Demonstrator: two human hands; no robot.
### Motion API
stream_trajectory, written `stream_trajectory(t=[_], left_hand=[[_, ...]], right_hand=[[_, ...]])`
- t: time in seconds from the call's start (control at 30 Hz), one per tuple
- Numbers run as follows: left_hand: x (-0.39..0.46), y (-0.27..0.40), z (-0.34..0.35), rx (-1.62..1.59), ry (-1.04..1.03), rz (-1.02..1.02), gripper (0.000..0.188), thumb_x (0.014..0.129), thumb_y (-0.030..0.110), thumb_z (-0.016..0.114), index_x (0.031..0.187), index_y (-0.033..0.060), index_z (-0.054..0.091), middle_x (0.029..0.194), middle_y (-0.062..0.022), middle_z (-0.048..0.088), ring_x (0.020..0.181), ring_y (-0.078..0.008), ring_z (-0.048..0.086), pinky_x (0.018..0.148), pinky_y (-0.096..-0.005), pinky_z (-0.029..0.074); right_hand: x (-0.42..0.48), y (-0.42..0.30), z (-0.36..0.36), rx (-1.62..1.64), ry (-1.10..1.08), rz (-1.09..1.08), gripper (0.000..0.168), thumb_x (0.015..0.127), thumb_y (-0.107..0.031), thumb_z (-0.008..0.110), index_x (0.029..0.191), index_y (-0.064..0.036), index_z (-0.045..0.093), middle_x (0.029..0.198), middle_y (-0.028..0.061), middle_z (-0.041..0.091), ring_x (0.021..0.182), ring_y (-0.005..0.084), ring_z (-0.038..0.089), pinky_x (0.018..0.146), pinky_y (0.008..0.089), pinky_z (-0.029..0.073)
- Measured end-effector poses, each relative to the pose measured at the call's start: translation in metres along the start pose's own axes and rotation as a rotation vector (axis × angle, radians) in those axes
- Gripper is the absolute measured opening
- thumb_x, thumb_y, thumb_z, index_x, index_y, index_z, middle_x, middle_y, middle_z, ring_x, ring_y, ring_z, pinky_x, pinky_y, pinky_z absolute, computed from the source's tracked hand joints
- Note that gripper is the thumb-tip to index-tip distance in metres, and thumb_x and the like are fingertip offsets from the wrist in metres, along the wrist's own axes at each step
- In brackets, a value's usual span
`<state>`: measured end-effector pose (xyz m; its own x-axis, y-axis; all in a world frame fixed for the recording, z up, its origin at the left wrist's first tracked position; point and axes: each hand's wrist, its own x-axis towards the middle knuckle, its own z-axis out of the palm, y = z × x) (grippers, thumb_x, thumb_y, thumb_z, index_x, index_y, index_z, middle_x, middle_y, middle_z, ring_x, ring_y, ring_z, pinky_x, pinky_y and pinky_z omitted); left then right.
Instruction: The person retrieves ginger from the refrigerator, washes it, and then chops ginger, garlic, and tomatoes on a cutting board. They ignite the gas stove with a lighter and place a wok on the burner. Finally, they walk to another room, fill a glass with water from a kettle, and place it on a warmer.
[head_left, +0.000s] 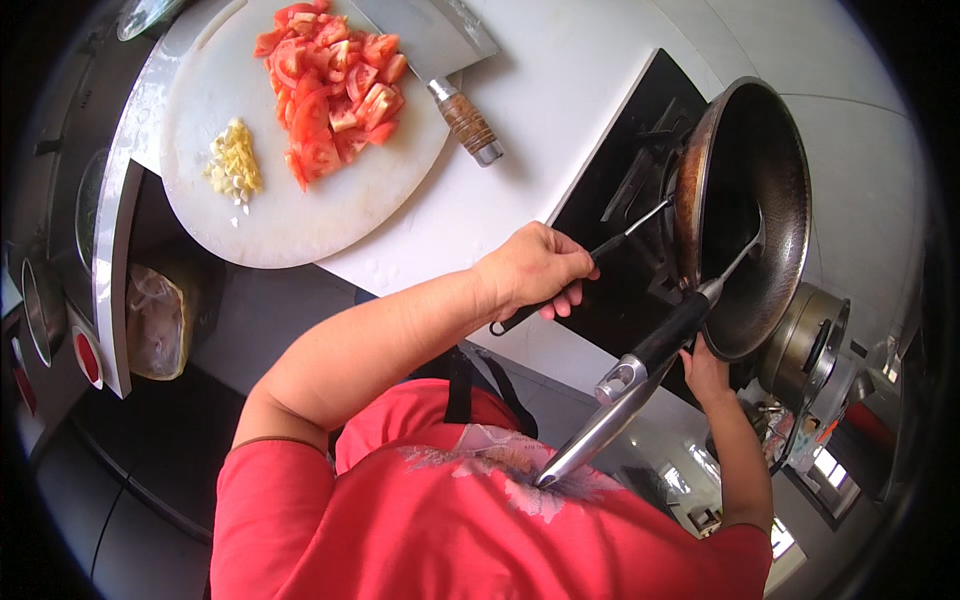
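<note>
My left hand (541, 271) is closed around the black handle of a thin metal utensil, whose far end meets the outer side of a dark wok (784, 255) over the gas hob. The wok's metal handle (592, 442) points towards my body. A black-handled spatula (670, 328) rests in the wok, its blade inside. Beneath the wok's near rim is my right hand (706, 371), partly hidden by the handles; its grip cannot be made out. On a round white cutting board (300, 225) lie chopped tomatoes (330, 90), minced garlic and ginger-like pieces (234, 161), and a cleaver (469, 124).
The black gas hob (600, 292) is set in the white countertop (525, 157). A metal pot (795, 337) stands beyond the wok at the right. Below the counter at left is a plastic-lined bin (155, 322). A dish (88, 356) with a red centre sits farther left.
</note>
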<state>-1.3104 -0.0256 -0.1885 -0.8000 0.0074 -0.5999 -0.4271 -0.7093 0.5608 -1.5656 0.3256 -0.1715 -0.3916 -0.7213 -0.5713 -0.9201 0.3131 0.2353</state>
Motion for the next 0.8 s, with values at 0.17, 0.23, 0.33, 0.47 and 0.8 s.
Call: stream_trajectory(t=[0.17, 0.23, 0.33, 0.47, 0.8], left_hand=[[0.006, 0.007, 0.004, 0.102, 0.063, -0.042, 0.023, 0.086, 0.017, 0.057, 0.091, -0.0045, 0.066, 0.065, -0.0086, 0.061, 0.047, -0.014, 0.057, 0.043, -0.0261, 0.047], [0.006, 0.015, 0.006, 0.12, 0.072, -0.062, 0.023, 0.086, 0.016, 0.057, 0.091, -0.004, 0.066, 0.065, -0.0088, 0.061, 0.048, -0.0144, 0.058, 0.044, -0.0263, 0.048], [0.004, 0.031, 0.013, 0.197, 0.037, -0.115, 0.024, 0.086, 0.018, 0.056, 0.085, -0.005, 0.063, 0.066, -0.0102, 0.062, 0.051, -0.0164, 0.061, 0.048, -0.0278, 0.052], [0.004, 0.04, 0.019, 0.14, 0.01, -0.16, 0.024, 0.088, 0.016, 0.054, 0.079, -0.0048, 0.06, 0.067, -0.0122, 0.062, 0.053, -0.0184, 0.063, 0.047, -0.0286, 0.052], [-0.007, 0.018, 0.03, -0.042, -0.012, -0.182, 0.025, 0.089, 0.016, 0.052, 0.084, -0.0076, 0.058, 0.069, -0.015, 0.063, 0.055, -0.0218, 0.065, 0.048, -0.0303, 0.054]], right_hand=[[0.005, -0.002, -0.004, -0.03, 0.009, 0.045, 0.063, 0.087, -0.03, 0.061, 0.136, 0.002, 0.041, 0.144, 0.025, 0.032, 0.133, 0.0421, 0.03, 0.111, 0.0507, 0.022], [0.003, 0.007, 0.007, -0.051, -0.024, 0.027, 0.067, 0.088, -0.032, 0.06, 0.138, 0.006, 0.036, 0.144, 0.0272, 0.031, 0.133, 0.0429, 0.03, 0.111, 0.0499, 0.022], [0.005, 0.011, 0.012, -0.01, -0.125, 0.094, 0.069, 0.088, -0.031, 0.059, 0.139, 0.007, 0.031, 0.143, 0.0292, 0.031, 0.133, 0.0437, 0.03, 0.111, 0.0482, 0.023], [0.007, 0.008, 0.005, 0.074, -0.192, 0.13, 0.068, 0.087, -0.027, 0.061, 0.137, 0.008, 0.032, 0.141, 0.0291, 0.033, 0.132, 0.0431, 0.032, 0.11, 0.047, 0.025], [-0.001, 0.004, 0.004, 0.103, -0.087, 0.063, 0.067, 0.08, -0.015, 0.064, 0.134, 0.01, 0.034, 0.135, 0.0301, 0.04, 0.127, 0.0439, 0.037, 0.109, 0.0467, 0.028]])
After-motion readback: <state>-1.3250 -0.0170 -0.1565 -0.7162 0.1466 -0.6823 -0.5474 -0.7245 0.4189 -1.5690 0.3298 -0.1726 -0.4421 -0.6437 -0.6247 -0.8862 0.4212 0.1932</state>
